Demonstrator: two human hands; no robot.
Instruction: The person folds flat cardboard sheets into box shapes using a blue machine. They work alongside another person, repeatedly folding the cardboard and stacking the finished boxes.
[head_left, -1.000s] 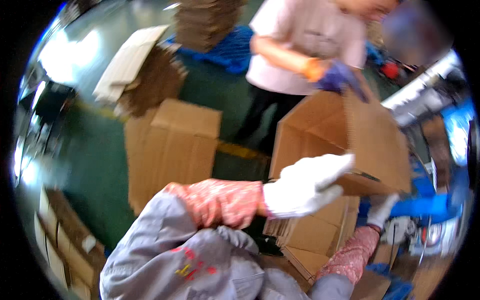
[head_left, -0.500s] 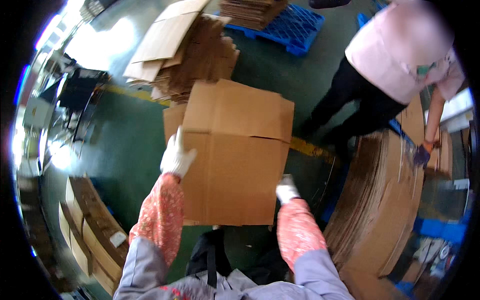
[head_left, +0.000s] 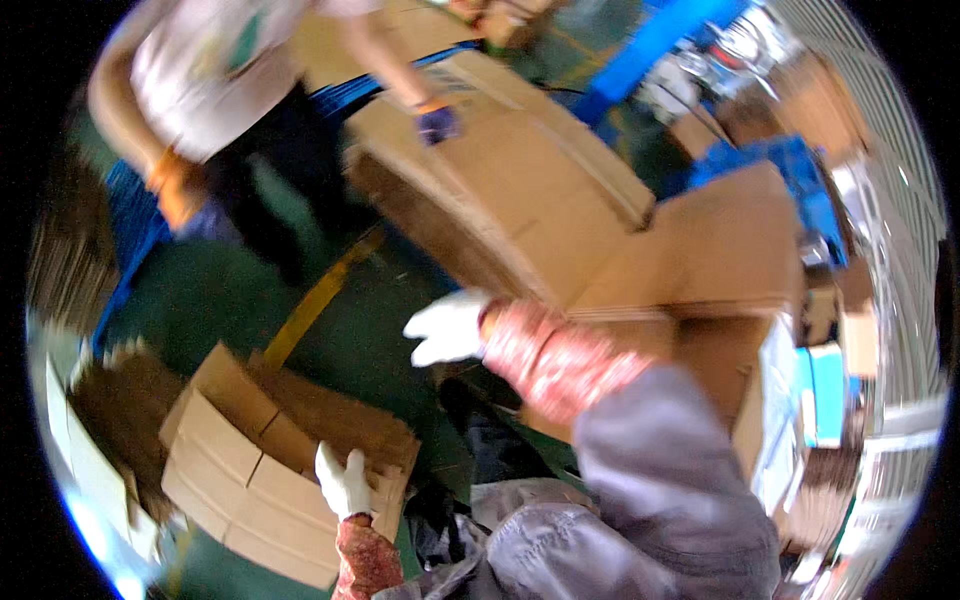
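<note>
My left hand (head_left: 343, 482), in a white glove, is at the lower left with its thumb apart from its fingers. It is over or beside the right edge of a flattened cardboard carton (head_left: 275, 495); contact cannot be made out. My right hand (head_left: 447, 328), also gloved in white and slightly blurred, reaches out over the green floor with fingers stretched and nothing in them. Just past it lies a large stack of flattened cartons (head_left: 530, 215). Both forearms wear reddish patterned sleeve covers.
A co-worker in a light pink top (head_left: 225, 75) stands at the upper left, one gloved hand (head_left: 437, 122) on the carton stack. An open carton (head_left: 720, 340) and blue crates (head_left: 765, 165) are on the right. A yellow line (head_left: 320, 300) crosses the floor.
My view has swung to the right, bringing the co-worker to the upper left and the large stack to the middle. My right hand has moved away from the flattened carton, which now appears lower left.
</note>
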